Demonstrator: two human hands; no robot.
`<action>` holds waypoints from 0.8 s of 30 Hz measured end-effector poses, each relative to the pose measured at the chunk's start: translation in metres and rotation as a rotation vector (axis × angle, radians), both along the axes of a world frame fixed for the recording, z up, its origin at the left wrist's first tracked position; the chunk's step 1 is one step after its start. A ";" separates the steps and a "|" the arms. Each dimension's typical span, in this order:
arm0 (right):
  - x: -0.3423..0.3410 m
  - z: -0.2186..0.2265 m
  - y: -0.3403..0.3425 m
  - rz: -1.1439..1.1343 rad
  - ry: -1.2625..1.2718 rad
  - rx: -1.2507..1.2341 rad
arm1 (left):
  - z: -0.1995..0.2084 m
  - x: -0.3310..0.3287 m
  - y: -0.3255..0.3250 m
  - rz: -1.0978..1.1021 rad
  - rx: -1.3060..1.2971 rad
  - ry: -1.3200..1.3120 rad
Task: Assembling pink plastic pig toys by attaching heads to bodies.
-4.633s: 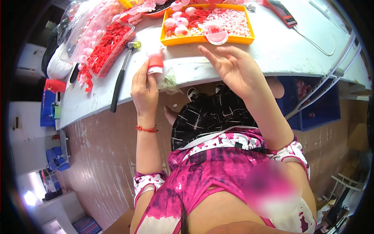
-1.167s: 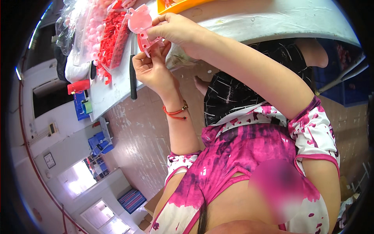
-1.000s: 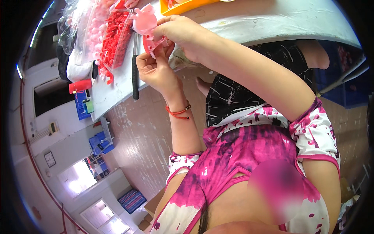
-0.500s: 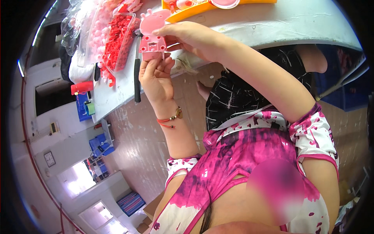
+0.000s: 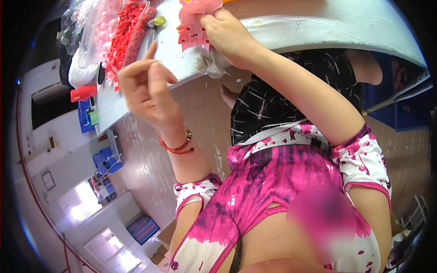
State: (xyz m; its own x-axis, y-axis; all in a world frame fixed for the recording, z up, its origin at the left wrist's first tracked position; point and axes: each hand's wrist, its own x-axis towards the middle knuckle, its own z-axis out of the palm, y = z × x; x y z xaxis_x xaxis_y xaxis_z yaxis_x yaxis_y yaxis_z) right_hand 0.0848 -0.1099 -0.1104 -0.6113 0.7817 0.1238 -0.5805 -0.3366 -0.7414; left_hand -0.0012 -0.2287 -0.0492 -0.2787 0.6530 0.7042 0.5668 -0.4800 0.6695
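Observation:
My right hand [image 5: 226, 35] is closed on a pink plastic animal-shaped part [image 5: 195, 32], held above the table's near edge. The part has a rounded top with small ears and a flatter lower piece with several red spots. My left hand [image 5: 148, 86] is off the part, its fingers loosely bent and apart and its index finger stretched out. It lies over the handle of a hammer [image 5: 153, 34], whose yellow-tipped head points away from me. The handle is hidden behind the hand, and any contact is unclear.
On the white table [image 5: 291, 29], a clear bin of red small parts [image 5: 124, 38] stands at the left, beside pale pink pieces [image 5: 105, 27]. A red object [image 5: 83, 93] lies near the table's left end. A crumpled clear plastic scrap [image 5: 211, 68] hangs at the near edge.
My left hand has let go of the pink part and moved left to the hammer handle. My right hand still holds the part, now farther away. The hammer's yellow tip now shows.

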 end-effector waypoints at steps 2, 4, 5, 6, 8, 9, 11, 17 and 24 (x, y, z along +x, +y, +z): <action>-0.002 0.001 -0.001 -0.028 0.043 0.041 | -0.001 0.018 0.001 -0.009 -0.210 0.189; -0.003 0.002 0.002 -0.109 0.131 0.141 | -0.005 0.026 0.006 0.010 -0.272 0.361; -0.011 -0.001 -0.002 -0.174 0.111 0.026 | -0.008 0.029 0.007 0.006 -0.293 0.344; -0.013 -0.001 -0.003 -0.176 0.110 0.020 | -0.009 0.031 0.007 0.002 -0.315 0.328; -0.014 -0.002 -0.005 -0.142 0.178 0.044 | -0.007 0.032 0.008 0.029 -0.326 0.414; -0.012 0.000 -0.005 -0.142 0.178 0.041 | -0.006 0.033 0.009 0.062 -0.329 0.500; -0.008 0.003 -0.005 -0.121 0.138 0.078 | -0.004 0.038 0.008 0.102 -0.374 0.487; -0.009 0.004 -0.007 -0.140 0.127 0.059 | -0.005 0.046 0.011 0.134 -0.407 0.476; -0.008 0.001 -0.005 -0.150 0.058 0.163 | -0.004 0.049 0.014 0.146 -0.446 0.702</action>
